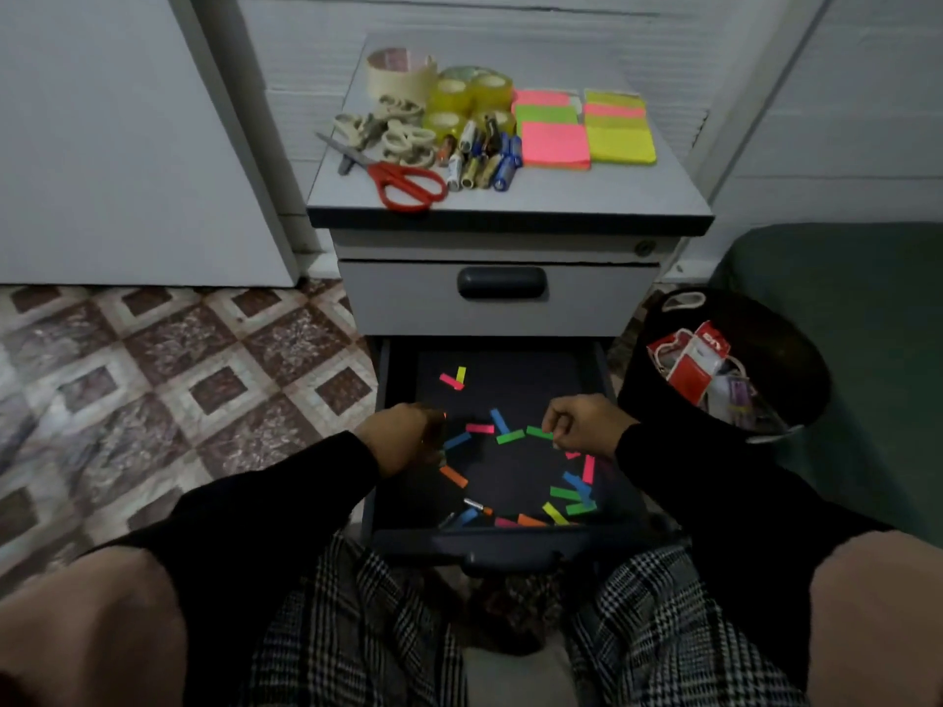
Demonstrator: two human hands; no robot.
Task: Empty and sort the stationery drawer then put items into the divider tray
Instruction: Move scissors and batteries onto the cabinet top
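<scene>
The lower drawer (390, 441) of a small grey cabinet is pulled out, and its dark floor is strewn with several small coloured paper flags (510, 436). A small battery (477, 504) lies near the drawer's front. My left hand (400, 436) is curled shut at the drawer's left side; whether it holds anything is hidden. My right hand (581, 423) pinches the end of a green flag (538, 432) at the right. On the cabinet top (587, 193) sit tape rolls (403, 71), red scissors (403, 183), batteries (485, 155) and sticky note pads (587, 127). No divider tray is in view.
A black bin (765, 349) with red and white packaging stands right of the drawer, against a dark green seat (867, 298). The upper drawer (500, 298) is closed. Patterned floor tiles (153, 375) spread to the left. My knees and checked skirt fill the foreground.
</scene>
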